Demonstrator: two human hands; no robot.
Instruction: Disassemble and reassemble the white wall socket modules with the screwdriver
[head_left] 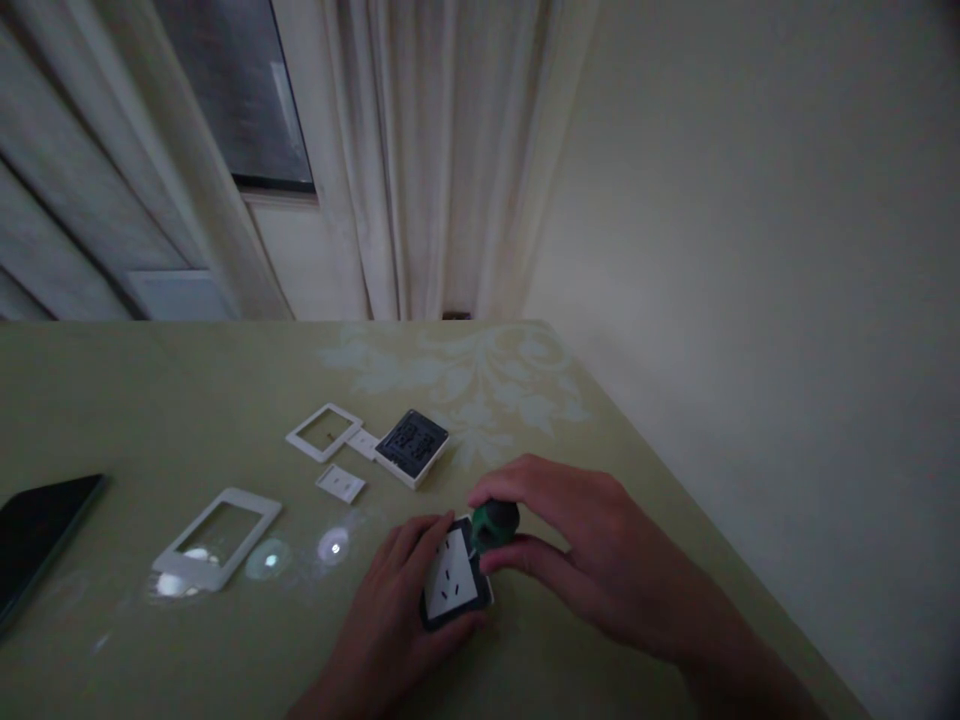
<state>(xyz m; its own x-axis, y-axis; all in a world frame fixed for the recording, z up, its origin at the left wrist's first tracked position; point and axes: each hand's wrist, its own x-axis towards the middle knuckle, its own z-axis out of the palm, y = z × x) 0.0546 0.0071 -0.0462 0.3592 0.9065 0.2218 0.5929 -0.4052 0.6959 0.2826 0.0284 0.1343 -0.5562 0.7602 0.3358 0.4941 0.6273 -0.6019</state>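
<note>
A wall socket (pixel 448 580) with a white face, dark border and several slots lies on the table near the front. My left hand (pixel 401 590) is closed around its left and lower edges. Above its upper right edge my right hand (pixel 570 540) pinches the green and black handle of a screwdriver (pixel 493 524) between thumb and fingers. The screwdriver's tip is mostly hidden behind the handle, so I cannot tell exactly where it touches. Beyond the hands, a second socket unit (pixel 412 444) rests with its dark side up.
A larger white frame (pixel 217 540) and a smaller white frame (pixel 324 433) lie to the left. Two small white plates (pixel 341 484) are near the second unit. A dark flat device (pixel 45 535) sits at the far left. A wall (pixel 780 300) runs along the table's right edge.
</note>
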